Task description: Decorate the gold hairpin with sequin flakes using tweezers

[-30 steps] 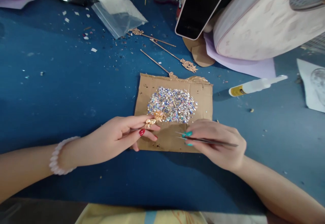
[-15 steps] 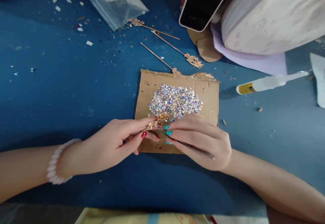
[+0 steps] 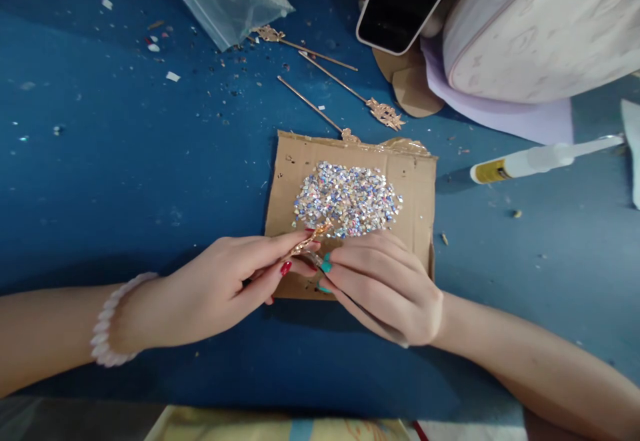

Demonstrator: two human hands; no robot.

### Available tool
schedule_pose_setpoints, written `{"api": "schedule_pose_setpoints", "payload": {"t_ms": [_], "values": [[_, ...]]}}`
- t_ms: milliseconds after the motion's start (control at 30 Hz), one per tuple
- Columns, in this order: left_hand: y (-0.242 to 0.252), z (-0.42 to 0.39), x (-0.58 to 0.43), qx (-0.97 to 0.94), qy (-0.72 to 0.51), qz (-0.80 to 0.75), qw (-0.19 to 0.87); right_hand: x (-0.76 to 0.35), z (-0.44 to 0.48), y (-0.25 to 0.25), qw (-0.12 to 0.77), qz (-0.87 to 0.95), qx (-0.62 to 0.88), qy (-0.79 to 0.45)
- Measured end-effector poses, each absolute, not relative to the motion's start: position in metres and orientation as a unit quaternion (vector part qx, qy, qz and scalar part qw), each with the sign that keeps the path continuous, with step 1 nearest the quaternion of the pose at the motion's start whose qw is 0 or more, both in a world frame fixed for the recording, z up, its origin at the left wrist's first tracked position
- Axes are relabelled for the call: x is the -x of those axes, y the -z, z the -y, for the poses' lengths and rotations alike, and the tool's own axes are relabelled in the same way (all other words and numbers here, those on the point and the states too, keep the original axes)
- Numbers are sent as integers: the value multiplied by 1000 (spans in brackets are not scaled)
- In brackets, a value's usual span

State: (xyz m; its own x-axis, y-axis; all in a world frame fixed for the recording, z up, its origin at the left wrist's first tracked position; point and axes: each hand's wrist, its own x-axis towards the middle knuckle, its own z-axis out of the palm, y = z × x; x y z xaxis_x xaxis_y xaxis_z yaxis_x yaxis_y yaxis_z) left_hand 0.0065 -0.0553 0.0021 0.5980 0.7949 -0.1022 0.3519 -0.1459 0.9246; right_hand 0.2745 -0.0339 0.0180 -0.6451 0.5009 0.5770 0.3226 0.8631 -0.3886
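Observation:
My left hand (image 3: pixel 235 281), with red nails, is closed on a gold hairpin (image 3: pixel 307 243) with an openwork head, held over the near left part of a cardboard piece (image 3: pixel 417 228). Closed in my right hand (image 3: pixel 390 284), with teal nails, are slim metal tweezers (image 3: pixel 316 259) whose tips meet the underside of the hairpin's head. What the tips grip is too small to make out. Just beyond both hands a pile of shiny multicoloured chips (image 3: pixel 350 194) lies on the cardboard.
Beyond the cardboard lie several gold hairpins (image 3: pixel 384 113) and a clear plastic bag (image 3: pixel 225 8). A phone (image 3: pixel 407 8) leans beside a whitish rounded case (image 3: pixel 540 34) at the back right. A glue bottle (image 3: pixel 525 162) lies to the right on the blue table (image 3: pixel 125 181).
The hairpin's head has turned in my left fingers and now shows more edge-on. My right hand has rotated and shifted slightly left and nearer me, its tweezers now angled under the head.

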Motion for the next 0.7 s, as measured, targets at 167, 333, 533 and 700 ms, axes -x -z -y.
{"api": "schedule_pose_setpoints", "payload": {"t_ms": [167, 333, 533, 700], "values": [[-3, 55, -5, -738, -220, -385, 509, -274, 37, -16, 357, 890, 237, -155], [-2, 56, -3, -733, -212, -388, 516, -273, 37, -16, 361, 869, 258, -221], [-2, 55, -5, -727, -216, -377, 532, -273, 35, -14, 377, 852, 264, -249], [-8, 49, -9, -737, -223, -362, 526, -274, 35, -13, 380, 854, 251, -253]]}}
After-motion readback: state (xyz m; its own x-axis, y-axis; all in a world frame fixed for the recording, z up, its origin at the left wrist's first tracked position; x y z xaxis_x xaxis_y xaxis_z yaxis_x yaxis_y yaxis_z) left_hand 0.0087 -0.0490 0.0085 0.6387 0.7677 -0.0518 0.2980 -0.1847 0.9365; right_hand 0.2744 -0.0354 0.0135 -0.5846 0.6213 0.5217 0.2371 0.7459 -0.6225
